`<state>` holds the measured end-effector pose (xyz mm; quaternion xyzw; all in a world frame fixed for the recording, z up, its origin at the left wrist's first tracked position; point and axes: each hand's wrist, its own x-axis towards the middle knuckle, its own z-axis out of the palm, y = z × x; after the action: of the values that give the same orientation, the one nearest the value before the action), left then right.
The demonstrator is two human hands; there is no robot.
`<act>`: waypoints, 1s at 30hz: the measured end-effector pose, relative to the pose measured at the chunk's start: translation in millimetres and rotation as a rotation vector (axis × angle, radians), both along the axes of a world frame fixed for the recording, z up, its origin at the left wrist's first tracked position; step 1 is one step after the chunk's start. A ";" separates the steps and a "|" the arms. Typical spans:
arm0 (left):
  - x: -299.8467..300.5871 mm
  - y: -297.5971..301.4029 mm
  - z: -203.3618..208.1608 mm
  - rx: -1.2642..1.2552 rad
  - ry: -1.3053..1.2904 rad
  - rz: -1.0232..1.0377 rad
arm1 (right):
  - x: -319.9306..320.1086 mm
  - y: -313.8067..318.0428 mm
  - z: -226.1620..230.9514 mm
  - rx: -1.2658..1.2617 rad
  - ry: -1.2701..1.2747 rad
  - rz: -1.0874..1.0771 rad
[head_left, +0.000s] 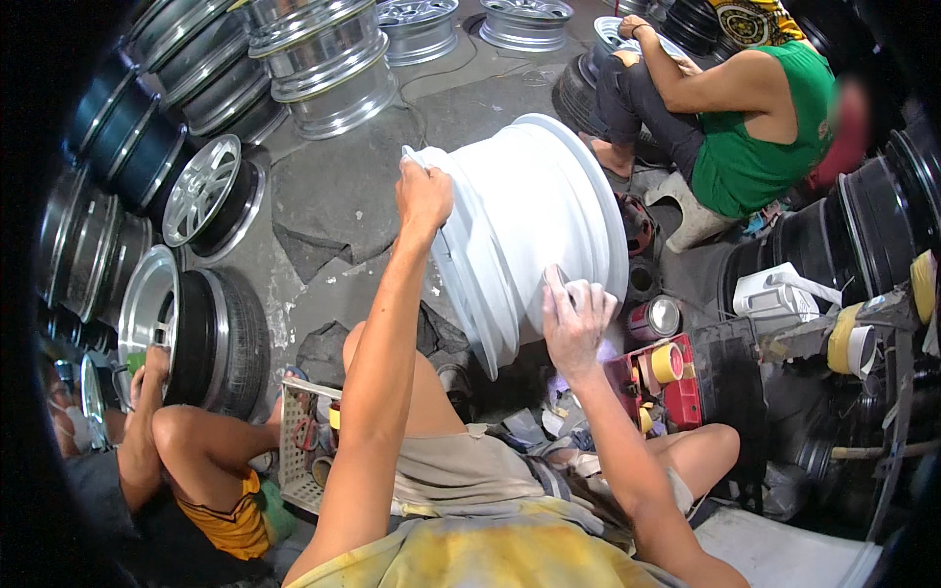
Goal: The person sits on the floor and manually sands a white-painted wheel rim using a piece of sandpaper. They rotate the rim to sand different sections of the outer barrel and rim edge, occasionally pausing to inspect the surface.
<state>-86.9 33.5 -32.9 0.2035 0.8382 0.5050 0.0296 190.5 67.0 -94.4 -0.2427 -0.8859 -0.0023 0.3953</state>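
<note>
A wheel rim (549, 206), pale white-grey on its barrel, is tilted on its side in front of me. My left hand (424, 199) is closed around the edge of its left flange, near the top. On the lower right of the barrel rests my right hand (578, 318), its fingers bent, close together and pressed to the surface. White dust coats those fingers. Whether a thin pad or sheet lies under them is hidden. The rim's underside and what supports it are out of sight.
Stacked silver rims (319, 73) stand at the far left. A red crate (691, 377) with tape rolls and a tin can (655, 319) are right of my right hand. A perforated basket (294, 456) is by my left arm. Co-workers sit lower left and upper right (750, 147).
</note>
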 end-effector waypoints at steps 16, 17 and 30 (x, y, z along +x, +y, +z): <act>0.3 1.9 0.8 -0.010 -0.030 -0.051 | -26.9 35.6 13.4 0.073 0.038 0.006; -4.5 2.0 -2.5 0.010 -0.017 -0.044 | -20.8 25.1 6.9 0.057 0.028 0.037; 4.9 -0.2 2.3 0.015 -0.033 -0.003 | -2.9 5.4 -0.2 0.044 0.038 0.084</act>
<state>-81.9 33.3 -30.6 0.1965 0.8336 0.5145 0.0426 187.6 72.4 -94.6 -0.1964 -0.8873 -0.0003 0.4172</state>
